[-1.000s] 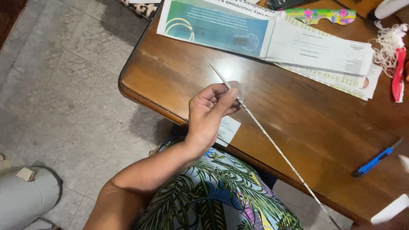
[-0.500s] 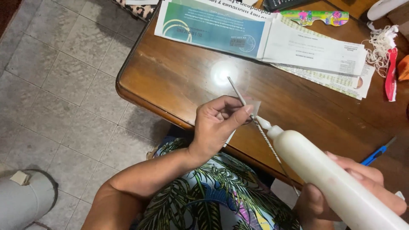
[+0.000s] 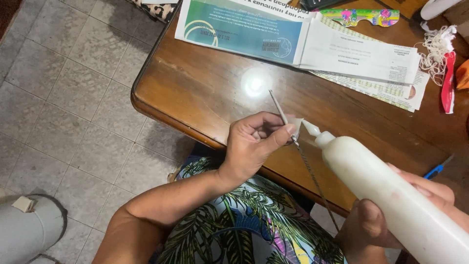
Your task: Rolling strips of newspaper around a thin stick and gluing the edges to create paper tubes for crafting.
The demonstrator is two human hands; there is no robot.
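Glue nozzle met cord right over the tabletop's near edge

Left hand [image 3: 251, 146] pinched a thin twisted cord [image 3: 309, 168] between thumb and finger, and right hand [image 3: 391, 220] was wrapped around a white squeeze bottle [image 3: 386, 195] with its tip touching the pinch point. The cord looked limp and light, so I'd grip it close to the working spot; the bottle seemed smooth, maybe slippery, best held mid-body. The bare tabletop [image 3: 195, 93] at the near left corner left room to move; the booklet [image 3: 254, 29] and papers [image 3: 361, 54] crowded the far edge, with a blue pen [image 3: 437, 168] off to the right.
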